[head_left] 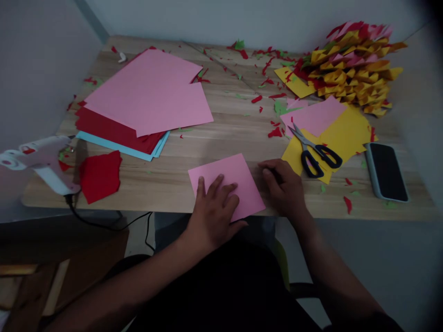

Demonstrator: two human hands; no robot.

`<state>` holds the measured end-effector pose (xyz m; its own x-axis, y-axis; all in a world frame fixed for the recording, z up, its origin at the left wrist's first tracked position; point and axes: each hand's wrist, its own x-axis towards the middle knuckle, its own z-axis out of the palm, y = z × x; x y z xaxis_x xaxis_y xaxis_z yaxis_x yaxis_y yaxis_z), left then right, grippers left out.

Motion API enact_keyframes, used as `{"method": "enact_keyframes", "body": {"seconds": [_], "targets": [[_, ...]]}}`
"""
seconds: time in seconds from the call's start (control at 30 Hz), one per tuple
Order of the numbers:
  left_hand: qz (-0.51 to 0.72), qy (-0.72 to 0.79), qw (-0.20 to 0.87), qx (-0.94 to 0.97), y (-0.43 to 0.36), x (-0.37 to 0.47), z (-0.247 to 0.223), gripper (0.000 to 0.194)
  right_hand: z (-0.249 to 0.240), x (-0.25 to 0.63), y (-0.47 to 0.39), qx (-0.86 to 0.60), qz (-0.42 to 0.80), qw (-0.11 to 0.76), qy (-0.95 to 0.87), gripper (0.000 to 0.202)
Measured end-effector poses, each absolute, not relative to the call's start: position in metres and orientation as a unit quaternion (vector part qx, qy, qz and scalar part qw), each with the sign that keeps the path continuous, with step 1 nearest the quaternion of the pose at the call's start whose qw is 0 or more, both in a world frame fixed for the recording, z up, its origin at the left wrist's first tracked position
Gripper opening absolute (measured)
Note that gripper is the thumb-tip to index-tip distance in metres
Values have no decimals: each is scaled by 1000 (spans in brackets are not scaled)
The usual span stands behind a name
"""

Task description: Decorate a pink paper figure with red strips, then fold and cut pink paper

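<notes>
A pink paper square (246, 184) lies at the table's front edge. My left hand (216, 207) rests flat on it with the fingers spread. Just right of the sheet, my right hand (285, 186) rests on the table with its fingers curled; whether anything is inside them is hidden. Black-handled scissors (313, 154), their blades slightly apart, lie on yellow paper (349, 131) beyond my right hand. Larger pink sheets (152, 92) cover red sheets (114, 129) and light blue ones (134, 151) at the back left.
A glue gun (48, 161) with a black cord and a red paper piece (100, 176) are on the left. A phone (387, 173) lies at the right. Behind it stands a folded-paper piece (356, 69). Red and green scraps litter the wooden table (166, 184).
</notes>
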<state>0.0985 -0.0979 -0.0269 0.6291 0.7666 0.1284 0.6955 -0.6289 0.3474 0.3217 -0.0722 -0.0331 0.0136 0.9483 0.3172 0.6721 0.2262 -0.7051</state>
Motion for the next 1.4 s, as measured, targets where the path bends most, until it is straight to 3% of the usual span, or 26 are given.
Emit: {"method": "enact_keyframes", "body": {"seconds": [0.23, 0.4, 0.5, 0.6, 0.67, 0.7, 0.8, 0.87, 0.97, 1.13, 1.4], "targets": [[207, 364, 125, 899, -86, 93, -13, 14, -35, 321, -72, -588, 208, 415, -662, 19], [298, 450, 305, 784, -55, 74, 55, 12, -18, 326, -78, -478, 331, 538, -611, 50], [262, 484, 346, 760, -26, 71, 74, 27, -4, 325, -80, -451, 386, 554, -585, 56], [180, 484, 376, 770, 6, 78, 52, 20, 1, 319, -78, -532, 328, 502, -597, 37], [112, 509, 337, 784, 20, 86, 27, 14, -4, 313, -76, -578, 233, 447, -641, 26], [93, 518, 306, 793, 23, 90, 17, 22, -9, 309, -75, -580, 190, 415, -674, 25], [109, 482, 170, 852, 16, 96, -1, 40, -23, 295, -75, -541, 113, 321, -769, 31], [149, 437, 89, 882, 2, 93, -4, 36, -32, 287, -77, -533, 98, 265, -798, 40], [157, 384, 82, 906, -22, 80, -10, 34, -40, 282, -79, -552, 90, 206, -803, 50], [95, 359, 92, 924, -46, 65, -31, 60, -38, 288, -72, -558, 96, 192, -802, 65], [81, 373, 106, 918, -46, 67, -29, 66, -31, 295, -60, -514, 126, 180, -829, 58]]}}
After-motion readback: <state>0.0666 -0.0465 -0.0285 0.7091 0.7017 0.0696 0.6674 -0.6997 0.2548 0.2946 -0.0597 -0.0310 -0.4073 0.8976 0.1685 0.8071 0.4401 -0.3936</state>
